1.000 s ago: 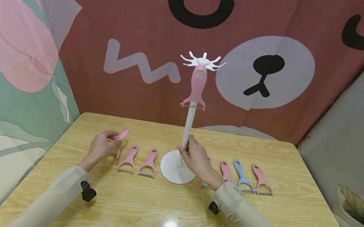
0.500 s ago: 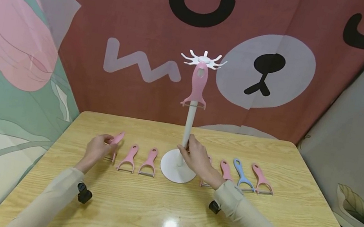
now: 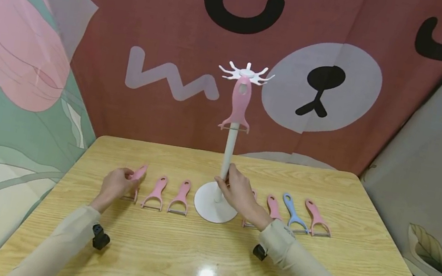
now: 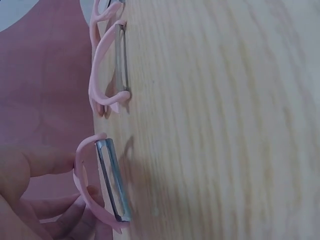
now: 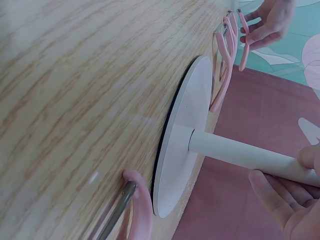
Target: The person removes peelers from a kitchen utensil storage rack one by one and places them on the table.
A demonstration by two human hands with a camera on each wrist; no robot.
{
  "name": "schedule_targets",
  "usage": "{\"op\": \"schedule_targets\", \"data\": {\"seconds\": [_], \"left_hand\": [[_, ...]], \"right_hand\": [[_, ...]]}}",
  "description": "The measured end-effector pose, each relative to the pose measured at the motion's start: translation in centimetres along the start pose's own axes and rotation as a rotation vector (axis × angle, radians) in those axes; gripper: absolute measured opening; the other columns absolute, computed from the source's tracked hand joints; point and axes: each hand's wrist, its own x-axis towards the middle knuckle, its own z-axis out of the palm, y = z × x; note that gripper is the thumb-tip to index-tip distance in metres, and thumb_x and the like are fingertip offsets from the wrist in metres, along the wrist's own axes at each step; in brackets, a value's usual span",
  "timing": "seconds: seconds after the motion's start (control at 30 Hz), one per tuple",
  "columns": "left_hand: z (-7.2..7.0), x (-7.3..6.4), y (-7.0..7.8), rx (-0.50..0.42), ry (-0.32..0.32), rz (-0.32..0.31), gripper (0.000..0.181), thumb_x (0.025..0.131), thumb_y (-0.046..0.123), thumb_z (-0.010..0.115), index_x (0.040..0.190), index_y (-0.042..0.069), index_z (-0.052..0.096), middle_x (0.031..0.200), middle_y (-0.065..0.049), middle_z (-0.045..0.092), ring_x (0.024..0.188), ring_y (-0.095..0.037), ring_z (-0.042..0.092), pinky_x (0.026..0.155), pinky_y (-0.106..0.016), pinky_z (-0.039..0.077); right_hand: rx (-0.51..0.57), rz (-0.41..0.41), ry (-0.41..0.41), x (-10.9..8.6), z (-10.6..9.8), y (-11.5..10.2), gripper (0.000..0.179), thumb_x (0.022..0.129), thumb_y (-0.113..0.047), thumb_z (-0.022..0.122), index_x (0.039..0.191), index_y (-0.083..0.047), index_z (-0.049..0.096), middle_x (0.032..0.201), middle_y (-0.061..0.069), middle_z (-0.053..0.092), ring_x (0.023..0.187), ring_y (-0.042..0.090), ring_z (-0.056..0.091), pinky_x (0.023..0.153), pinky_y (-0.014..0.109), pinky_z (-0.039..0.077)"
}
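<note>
At the left end of the row, my left hand (image 3: 114, 185) pinches a pink peeler (image 3: 138, 174) by its handle, which tilts up while the blade end is low over the table. In the left wrist view the metal blade (image 4: 116, 182) faces the wood, its shadow close beside it. My right hand (image 3: 240, 193) grips the white pole (image 3: 229, 151) of a stand low down, just above its round base (image 3: 205, 205). Another pink peeler (image 3: 239, 109) hangs at the front of the stand's white hook ring (image 3: 247, 72), blade end down.
Two pink peelers lie left of the base, one (image 3: 157, 191) nearer my left hand and one (image 3: 182, 195) nearer the stand. Right of it lie a blue peeler (image 3: 291, 209) and pink ones (image 3: 316, 216), some partly behind my right arm. A printed cloth (image 3: 154, 118) hangs behind the table (image 3: 167, 255).
My left hand has moved slightly left and down with the pink peeler, bringing it lower toward the table. My right hand stays on the pole.
</note>
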Motion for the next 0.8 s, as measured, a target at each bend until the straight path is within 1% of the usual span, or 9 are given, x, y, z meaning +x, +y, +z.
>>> {"op": "schedule_targets", "data": {"seconds": [0.07, 0.17, 0.27, 0.4, 0.47, 0.57, 0.67, 0.73, 0.8], "left_hand": [[0.08, -0.04, -0.13, 0.003, -0.014, -0.003, 0.046, 0.091, 0.018, 0.067, 0.123, -0.014, 0.058, 0.108, -0.027, 0.064, 0.091, -0.035, 0.06, 0.078, -0.047, 0.049], [0.19, -0.04, -0.31, 0.02, -0.018, 0.015, 0.045, 0.091, 0.016, 0.067, 0.121, -0.015, 0.058, 0.108, -0.028, 0.064, 0.092, -0.035, 0.061, 0.077, -0.047, 0.049], [0.34, -0.09, -0.4, 0.017, -0.023, 0.019, 0.045, 0.09, 0.015, 0.068, 0.121, -0.016, 0.058, 0.104, -0.027, 0.066, 0.084, -0.032, 0.061, 0.07, -0.041, 0.049], [0.49, -0.21, -0.4, -0.008, -0.036, -0.001, 0.047, 0.088, 0.014, 0.068, 0.122, -0.016, 0.058, 0.095, -0.021, 0.067, 0.073, -0.024, 0.057, 0.059, -0.031, 0.044], [0.52, -0.23, -0.42, -0.01, -0.041, -0.007, 0.048, 0.087, 0.014, 0.069, 0.123, -0.016, 0.057, 0.095, -0.021, 0.067, 0.072, -0.022, 0.057, 0.057, -0.029, 0.043], [0.54, -0.24, -0.42, -0.001, -0.044, -0.009, 0.047, 0.088, 0.015, 0.068, 0.122, -0.016, 0.058, 0.1, -0.024, 0.067, 0.074, -0.024, 0.058, 0.059, -0.03, 0.044], [0.52, -0.23, -0.34, 0.012, -0.04, -0.003, 0.046, 0.088, 0.015, 0.069, 0.121, -0.015, 0.059, 0.107, -0.028, 0.066, 0.079, -0.027, 0.059, 0.065, -0.034, 0.046], [0.52, -0.19, -0.3, 0.019, -0.036, 0.006, 0.044, 0.088, 0.015, 0.069, 0.119, -0.016, 0.06, 0.108, -0.029, 0.065, 0.082, -0.028, 0.059, 0.068, -0.036, 0.047], [0.59, -0.17, -0.32, 0.027, -0.037, 0.01, 0.044, 0.088, 0.015, 0.07, 0.118, -0.016, 0.06, 0.107, -0.029, 0.065, 0.082, -0.029, 0.06, 0.068, -0.036, 0.047]], "right_hand": [[0.001, -0.003, 0.004, -0.02, 0.01, -0.01, 0.022, 0.097, -0.016, 0.066, 0.101, 0.0, 0.053, 0.078, 0.004, 0.057, 0.061, 0.013, 0.059, 0.049, 0.024, 0.048], [-0.001, 0.002, 0.001, -0.03, 0.01, -0.01, 0.021, 0.097, -0.016, 0.066, 0.102, -0.001, 0.053, 0.078, 0.004, 0.057, 0.062, 0.013, 0.059, 0.05, 0.024, 0.049], [-0.011, 0.009, -0.001, -0.04, 0.01, -0.01, 0.022, 0.097, -0.017, 0.067, 0.102, 0.0, 0.053, 0.078, 0.004, 0.057, 0.063, 0.014, 0.06, 0.051, 0.025, 0.049], [-0.021, 0.011, 0.003, -0.04, -0.03, -0.07, 0.023, 0.096, -0.016, 0.068, 0.101, 0.0, 0.053, 0.078, 0.005, 0.058, 0.064, 0.016, 0.06, 0.051, 0.027, 0.049], [-0.021, 0.011, 0.003, -0.04, -0.05, -0.09, 0.023, 0.096, -0.016, 0.068, 0.101, 0.0, 0.053, 0.078, 0.005, 0.058, 0.064, 0.016, 0.06, 0.051, 0.027, 0.049], [-0.018, 0.011, 0.0, -0.01, -0.05, -0.07, 0.023, 0.096, -0.017, 0.068, 0.102, 0.0, 0.053, 0.078, 0.005, 0.058, 0.064, 0.016, 0.06, 0.051, 0.027, 0.049], [-0.019, 0.006, -0.001, 0.02, -0.02, 0.02, 0.023, 0.096, -0.017, 0.067, 0.102, 0.0, 0.053, 0.078, 0.005, 0.058, 0.063, 0.015, 0.06, 0.051, 0.027, 0.049], [-0.022, 0.002, 0.002, 0.02, 0.02, 0.07, 0.023, 0.096, -0.016, 0.067, 0.102, 0.0, 0.053, 0.078, 0.005, 0.058, 0.063, 0.015, 0.059, 0.051, 0.027, 0.049], [-0.025, 0.001, 0.005, -0.04, 0.09, 0.12, 0.023, 0.096, -0.017, 0.068, 0.102, 0.0, 0.053, 0.078, 0.005, 0.058, 0.063, 0.015, 0.059, 0.051, 0.026, 0.049]]}}
